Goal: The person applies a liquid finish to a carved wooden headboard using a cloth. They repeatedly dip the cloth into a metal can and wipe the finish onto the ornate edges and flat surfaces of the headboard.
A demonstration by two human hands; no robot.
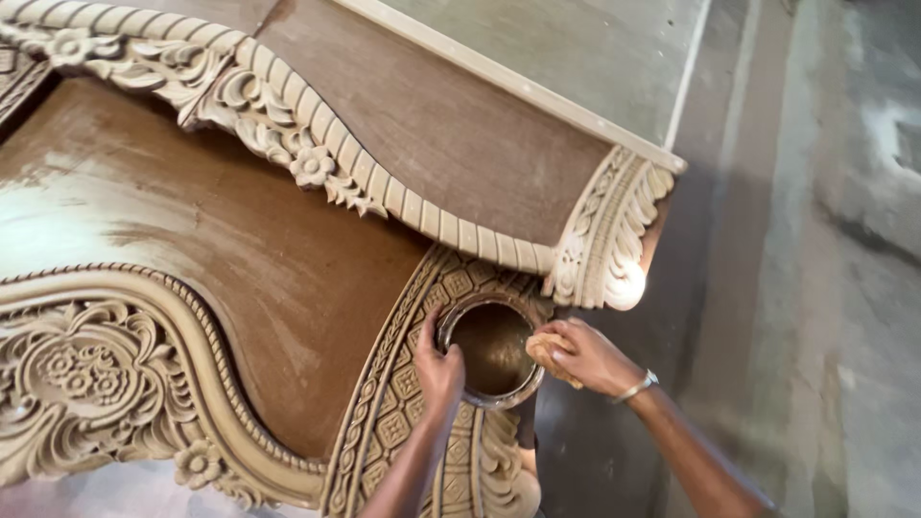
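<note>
Brown liquid fills the round metal tin (491,350); left hand (439,369) grips its rim, right hand (583,355) pinches a tan cloth wad (547,353), partly hidden.

Tin (492,350) sat on carved panel (240,278), near its right end. Left hand (438,369) at tin's left rim; right hand (585,357) with cloth (547,353) at right rim (floor (796,288) beyond, right).

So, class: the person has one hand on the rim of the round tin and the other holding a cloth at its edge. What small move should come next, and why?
Probably dip the cloth into the tin. The right hand holds it at the rim, just above the brown liquid, while the left hand steadies the tin on the carved wooden panel, part of which already looks stained.
</note>
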